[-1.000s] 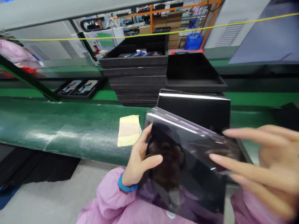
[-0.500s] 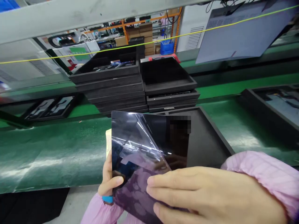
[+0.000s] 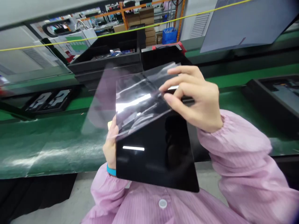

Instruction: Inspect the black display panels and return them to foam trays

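Note:
A glossy black screen panel (image 3: 149, 158) is tilted up in front of me. My left hand (image 3: 111, 146) grips its left edge, fingers partly hidden behind the panel and a blue band at the wrist. Between thumb and fingertips, my right hand (image 3: 193, 96) pinches a clear protective film (image 3: 137, 102). The film is creased and bent back over the panel's upper part, its far portion fanning out to the left. Bare black glass shows on the lower part. Something pale yellow (image 3: 109, 124) peeks out beside my left fingers.
Stacked black foam trays (image 3: 105, 65) stand behind the panel, the top one holding parts. A flat tray with two light pieces (image 3: 50, 101) lies at left, another tray (image 3: 273, 99) at right. A yellow cord (image 3: 130, 30) crosses above the green bench (image 3: 58, 149).
My right hand has moved up from the panel's lower part, pulling the film back. More bare glass shows, and the panel's lower edge has come into view.

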A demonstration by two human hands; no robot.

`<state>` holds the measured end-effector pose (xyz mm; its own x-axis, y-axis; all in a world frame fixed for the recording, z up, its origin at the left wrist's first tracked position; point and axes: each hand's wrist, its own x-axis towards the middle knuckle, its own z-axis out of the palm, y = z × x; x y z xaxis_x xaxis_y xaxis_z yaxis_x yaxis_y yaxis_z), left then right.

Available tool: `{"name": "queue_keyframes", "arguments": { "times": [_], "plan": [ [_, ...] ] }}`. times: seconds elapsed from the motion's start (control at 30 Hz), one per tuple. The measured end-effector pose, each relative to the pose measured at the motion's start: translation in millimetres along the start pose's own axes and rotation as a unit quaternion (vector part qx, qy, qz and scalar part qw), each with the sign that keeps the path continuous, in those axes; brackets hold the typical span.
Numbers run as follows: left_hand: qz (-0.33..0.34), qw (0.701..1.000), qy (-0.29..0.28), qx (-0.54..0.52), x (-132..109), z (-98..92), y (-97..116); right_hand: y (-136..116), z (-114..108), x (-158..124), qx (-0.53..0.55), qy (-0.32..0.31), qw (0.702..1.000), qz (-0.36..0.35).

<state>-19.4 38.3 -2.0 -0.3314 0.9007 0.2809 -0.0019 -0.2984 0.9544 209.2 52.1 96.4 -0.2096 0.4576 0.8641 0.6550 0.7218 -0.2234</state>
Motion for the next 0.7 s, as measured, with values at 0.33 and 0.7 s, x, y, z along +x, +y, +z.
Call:
{"name": "queue_keyframes", "arguments": {
  "times": [0.33,0.7],
  "plan": [
    [-0.005,1.000,-0.015,0.026,7,31.9,42,18,12,5,0.148,0.044,0.975,0.158],
    [-0.138,0.975,-0.081,-0.151,-5,44.3,60,32,7,-14,0.205,0.145,0.945,0.210]
  ]
}}
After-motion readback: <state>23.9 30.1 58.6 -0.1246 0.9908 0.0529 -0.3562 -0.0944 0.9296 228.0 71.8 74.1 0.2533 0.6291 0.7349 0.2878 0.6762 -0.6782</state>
